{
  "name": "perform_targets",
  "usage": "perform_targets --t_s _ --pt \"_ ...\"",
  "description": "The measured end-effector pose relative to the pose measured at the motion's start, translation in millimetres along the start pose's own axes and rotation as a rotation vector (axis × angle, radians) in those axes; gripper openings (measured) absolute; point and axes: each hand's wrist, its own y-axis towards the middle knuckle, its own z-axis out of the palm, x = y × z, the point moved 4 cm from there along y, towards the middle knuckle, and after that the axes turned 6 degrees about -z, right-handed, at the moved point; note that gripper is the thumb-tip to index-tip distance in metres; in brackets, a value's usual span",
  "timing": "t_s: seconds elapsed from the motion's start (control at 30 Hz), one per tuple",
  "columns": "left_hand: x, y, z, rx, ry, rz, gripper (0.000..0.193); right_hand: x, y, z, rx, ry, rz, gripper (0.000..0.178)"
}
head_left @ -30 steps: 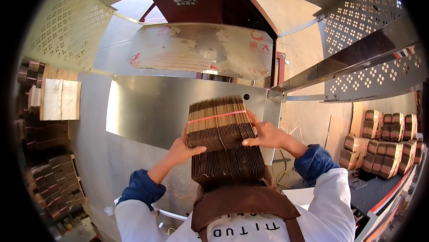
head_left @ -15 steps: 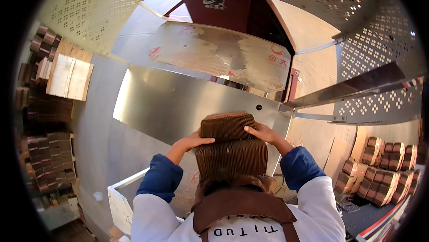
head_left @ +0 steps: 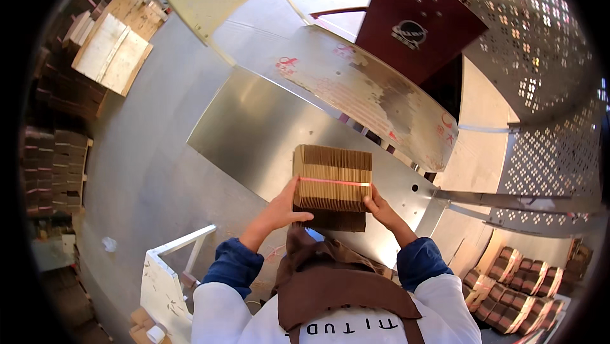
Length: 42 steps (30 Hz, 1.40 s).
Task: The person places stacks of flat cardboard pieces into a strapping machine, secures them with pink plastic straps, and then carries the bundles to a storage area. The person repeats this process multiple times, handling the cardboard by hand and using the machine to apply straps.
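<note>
In front of my chest is a bundle of flat brown cardboard pieces (head_left: 333, 165), packed tightly with their edges showing. A narrow pink strap (head_left: 337, 182) runs across it. Wrapped around its left side is my left hand (head_left: 278, 209), thumb along the lower front. My right hand (head_left: 382, 210) presses the opposite side, thumb near the strap's end. Both hands grip the bundle, one on each side. It is over the near part of a metal tabletop (head_left: 254, 124); whether it rests there I cannot tell.
Behind the tabletop stands a machine with a worn, marked metal panel (head_left: 375, 89) and a dark red upright cover (head_left: 413, 26). Perforated guards (head_left: 546, 153) flank it. Strapped cardboard bundles (head_left: 518, 287) are piled at lower right. A white frame (head_left: 166, 280) stands at lower left, wooden boards (head_left: 113, 55) farther back.
The cardboard bundle has turned, so its lighter edges and the pink strap now show. Both hands have stayed on its sides. The whole view has swung, shifting the machine to the right.
</note>
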Motion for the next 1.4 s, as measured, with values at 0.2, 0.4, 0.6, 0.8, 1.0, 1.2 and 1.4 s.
perform_targets --t_s 0.2,0.4,0.6,0.8,1.0,1.2,1.4 --pt "21 20 -54 -0.304 0.055 0.034 0.093 18 70 39 -0.038 -0.217 -0.189 0.069" --pt "59 17 -163 -0.689 -0.026 0.035 0.082 70 212 113 -0.040 -0.236 -0.144 0.074" --pt "146 -81 -141 -0.929 -0.062 -0.287 0.077 42 295 139 -0.168 0.214 0.001 0.074" --pt "217 -288 14 -1.053 -0.243 -0.854 0.075 -59 252 136 0.035 -0.002 0.097 0.029" --pt "146 -376 168 -1.643 -0.461 -0.994 0.066 -51 207 207 0.540 -0.331 0.245 0.031" --pt "108 -445 243 -2.497 -0.531 -0.863 0.050 -9 168 381 0.944 -0.678 -0.027 0.034" --pt "152 -530 327 -2.845 -0.672 -1.024 0.083 -30 52 631 1.454 -0.779 -0.302 0.046"
